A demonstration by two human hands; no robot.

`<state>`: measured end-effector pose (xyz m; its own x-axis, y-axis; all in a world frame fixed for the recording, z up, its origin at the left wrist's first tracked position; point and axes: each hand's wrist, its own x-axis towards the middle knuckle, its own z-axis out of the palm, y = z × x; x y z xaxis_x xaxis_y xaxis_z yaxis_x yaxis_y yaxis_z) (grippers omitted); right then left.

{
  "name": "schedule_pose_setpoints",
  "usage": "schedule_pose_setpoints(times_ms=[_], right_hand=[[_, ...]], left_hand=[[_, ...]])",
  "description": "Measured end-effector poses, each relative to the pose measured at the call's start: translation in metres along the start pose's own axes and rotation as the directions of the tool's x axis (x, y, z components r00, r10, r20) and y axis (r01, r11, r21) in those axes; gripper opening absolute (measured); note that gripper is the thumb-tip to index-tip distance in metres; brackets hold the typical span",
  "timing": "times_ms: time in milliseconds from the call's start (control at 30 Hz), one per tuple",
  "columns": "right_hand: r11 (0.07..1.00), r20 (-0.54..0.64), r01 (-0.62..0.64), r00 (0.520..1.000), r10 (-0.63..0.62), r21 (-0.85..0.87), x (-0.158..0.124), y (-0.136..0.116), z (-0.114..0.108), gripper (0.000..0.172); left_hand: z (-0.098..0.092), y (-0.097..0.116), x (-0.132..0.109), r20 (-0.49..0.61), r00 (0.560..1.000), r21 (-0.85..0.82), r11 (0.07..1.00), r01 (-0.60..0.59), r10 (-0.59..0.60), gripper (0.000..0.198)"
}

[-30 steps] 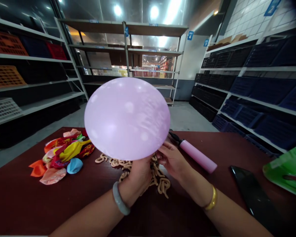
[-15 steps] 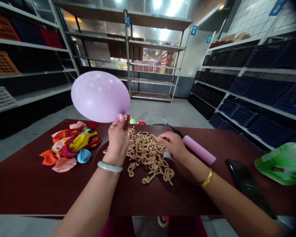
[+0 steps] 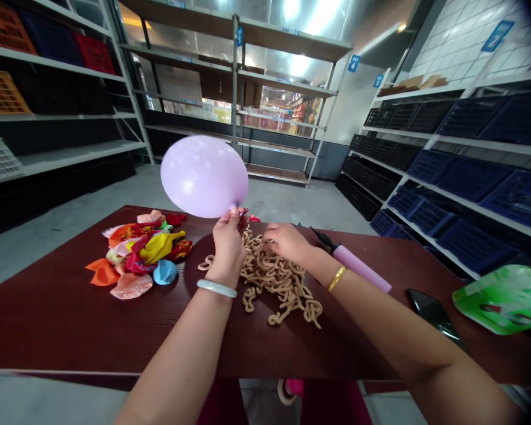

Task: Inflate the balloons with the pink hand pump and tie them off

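Between the pinched fingertips of my left hand [image 3: 230, 233] is the neck of an inflated light purple balloon [image 3: 203, 177], its round body standing up and to the left. My right hand [image 3: 287, 241] hovers at the upper right of a heap of tan, curly cord-like pieces [image 3: 278, 274], fingers loosely bent and nothing visible in them; whether they touch the heap I cannot tell. Left of my left hand lies a pile of limp, uninflated balloons [image 3: 137, 248] in yellow, red, orange, pink and blue. Behind my right forearm rests a pink cylindrical balloon pump [image 3: 363, 268] with a black end.
On the right of the dark red-brown table [image 3: 177, 342] lie a black phone [image 3: 433, 313] and a green and white pouch [image 3: 504, 298]. Metal shelves [image 3: 287, 88] stand beyond, with racks of dark blue crates [image 3: 451, 224] to the right and orange crates [image 3: 2, 91] to the left.
My right hand has moved left over the cord-like heap, closer to my left hand. The view has shifted slightly; the balloon stays pinched in my left hand and appears further right.
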<state>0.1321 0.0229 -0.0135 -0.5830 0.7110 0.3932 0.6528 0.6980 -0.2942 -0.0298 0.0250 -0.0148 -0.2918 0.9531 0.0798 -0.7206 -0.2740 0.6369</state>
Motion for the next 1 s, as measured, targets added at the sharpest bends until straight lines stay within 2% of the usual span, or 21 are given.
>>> schedule_pose_setpoints(times_ms=[67,167,300,400,500,567,633,733,800,867,967,1000], right_hand=[[0.989,-0.065,-0.053,0.996,0.062,0.137,0.002,0.000,-0.017,0.008],[0.910,-0.161,-0.143,0.962,0.219,0.388,0.006,-0.006,-0.045,0.014],[0.618,-0.197,-0.080,0.909,0.368,0.782,0.010,-0.023,-0.070,0.022],[0.444,-0.194,-0.011,0.890,0.413,0.896,0.011,-0.031,-0.079,0.027],[0.371,-0.239,0.044,0.834,0.497,0.928,0.013,-0.031,-0.085,0.027],[0.407,-0.288,0.048,0.783,0.552,0.912,0.016,-0.027,-0.087,0.032],[0.525,-0.351,0.018,0.763,0.543,0.851,0.018,-0.021,-0.085,0.028],[0.780,-0.416,-0.063,0.817,0.399,0.623,0.019,-0.012,-0.077,0.019],[0.889,-0.400,-0.110,0.864,0.307,0.445,0.019,-0.008,-0.072,0.026],[0.917,-0.350,-0.139,0.894,0.278,0.373,0.018,-0.009,-0.068,0.025],[0.887,-0.267,-0.153,0.919,0.290,0.436,0.021,-0.017,-0.065,0.007],[0.879,-0.240,-0.148,0.929,0.280,0.452,0.022,-0.021,-0.064,0.007]], left_hand=[[-0.002,0.000,0.002,-0.020,1.000,-0.021,1.000,-0.009,0.008,0.030],[-0.003,0.000,0.004,-0.034,0.999,-0.042,0.999,-0.010,0.008,0.031],[-0.002,0.001,0.003,-0.046,0.999,-0.046,0.999,-0.010,0.008,0.031],[-0.001,0.002,0.001,-0.057,0.998,-0.045,0.999,0.008,-0.011,0.032],[0.001,0.004,-0.001,-0.057,0.998,-0.041,0.999,0.023,-0.026,0.033],[0.002,0.005,-0.003,-0.048,0.998,-0.034,0.999,0.038,-0.039,0.033],[0.003,0.004,-0.004,-0.026,0.998,-0.028,0.998,0.056,-0.057,0.034],[0.003,0.001,-0.005,0.003,0.997,-0.025,0.997,0.073,-0.073,0.033],[0.004,-0.001,-0.006,0.015,0.996,-0.024,0.996,0.084,-0.083,0.032],[0.004,-0.004,-0.007,0.030,0.994,-0.022,0.994,0.110,-0.109,0.032],[0.005,-0.006,-0.010,0.062,0.988,-0.025,0.989,0.146,-0.144,0.033],[0.005,-0.006,-0.011,0.081,0.985,-0.028,0.988,0.152,-0.150,0.032]])
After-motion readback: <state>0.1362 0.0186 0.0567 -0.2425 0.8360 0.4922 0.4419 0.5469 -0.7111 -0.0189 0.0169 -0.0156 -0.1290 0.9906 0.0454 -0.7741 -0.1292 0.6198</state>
